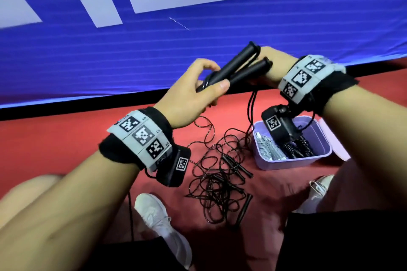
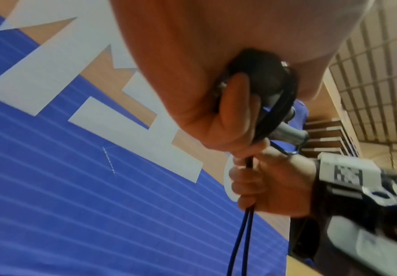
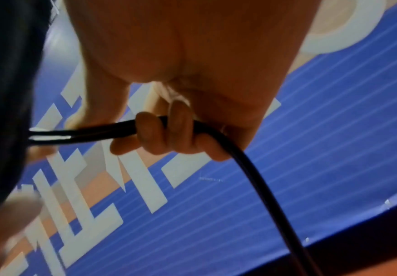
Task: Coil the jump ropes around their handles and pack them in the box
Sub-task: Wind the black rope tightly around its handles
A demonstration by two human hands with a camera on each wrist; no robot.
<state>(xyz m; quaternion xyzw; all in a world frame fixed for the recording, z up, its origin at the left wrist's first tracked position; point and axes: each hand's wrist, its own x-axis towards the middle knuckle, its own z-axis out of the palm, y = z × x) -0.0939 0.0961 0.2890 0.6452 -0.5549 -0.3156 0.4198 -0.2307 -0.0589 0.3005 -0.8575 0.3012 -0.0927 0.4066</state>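
The left hand (image 1: 193, 92) is curled round the lower ends of two black cylindrical jump-rope handles (image 1: 237, 68), thumb pressed along the nearer one, holding them side by side and tilted up to the right. The right hand (image 1: 273, 66) sits at their upper ends, just behind them; in the right wrist view its fingers (image 3: 167, 134) are curled round a thin black rope cord (image 3: 259, 183) that runs through the fist and hangs down. The left wrist view shows two strands of that cord dropping below the right hand (image 2: 261, 183), while the left thumb (image 2: 235, 100) pins a loop of cord against the handle ends. Both hands are close together, joined by the handles.

Below them on the red floor mat (image 1: 55, 138) lies a loose tangle of black jump ropes (image 1: 215, 174) with slim black handles among the loops. Just right of the tangle stands a lilac rectangular plastic box (image 1: 293, 163), holding a coiled grey rope (image 1: 266, 147) at its left and a coiled black rope (image 1: 297, 147) beside it. A white sneaker (image 1: 163, 226) rests near the tangle, and a blue banner with white shapes (image 1: 198, 28) stands behind the mat
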